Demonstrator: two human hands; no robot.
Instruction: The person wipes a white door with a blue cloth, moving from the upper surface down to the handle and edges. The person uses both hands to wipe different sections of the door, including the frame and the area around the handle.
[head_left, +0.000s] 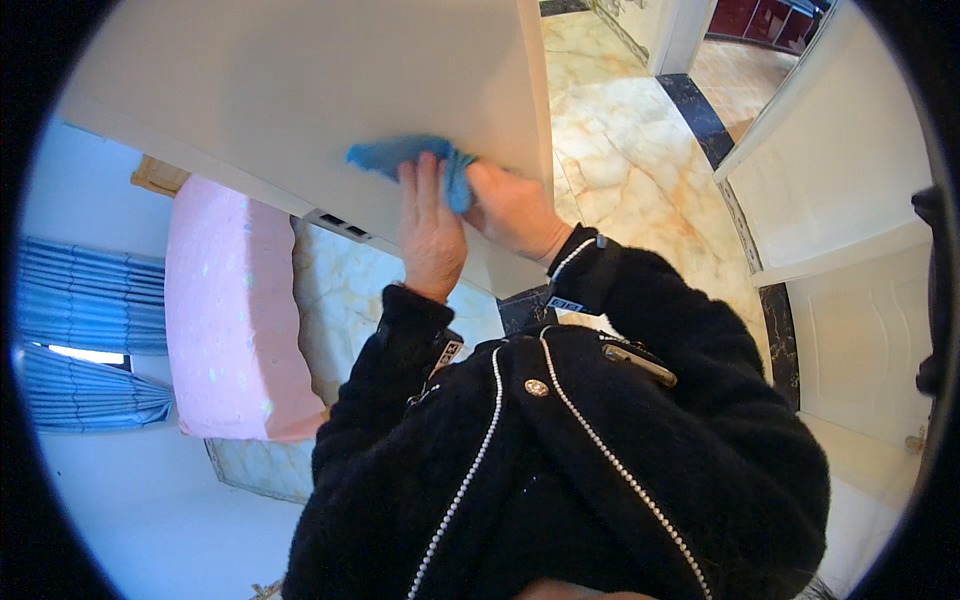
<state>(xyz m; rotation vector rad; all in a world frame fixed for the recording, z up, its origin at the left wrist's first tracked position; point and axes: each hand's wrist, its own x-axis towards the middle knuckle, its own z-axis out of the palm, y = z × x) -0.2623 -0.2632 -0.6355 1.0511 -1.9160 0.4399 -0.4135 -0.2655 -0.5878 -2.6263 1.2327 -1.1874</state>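
Note:
A blue cloth (405, 152) lies against the broad face of a cream-coloured door (315, 82). My left hand (433, 225) is laid on the cloth with its fingers extended, pressing it to the door. Just to the right, my right hand (514, 206) has its fingers curled around a bunched end of the same cloth. The cloth and fingertips are slightly blurred. Below my left hand, a metal latch plate (337, 224) with dark openings is set in the door's edge.
Left of the door stand a bed with a pink cover (225, 315) and blue curtains (90, 300). Marble-patterned floor (630, 172) with a dark threshold strip (694, 116) runs to the right. Another white door (862, 337) with a handle is at the far right.

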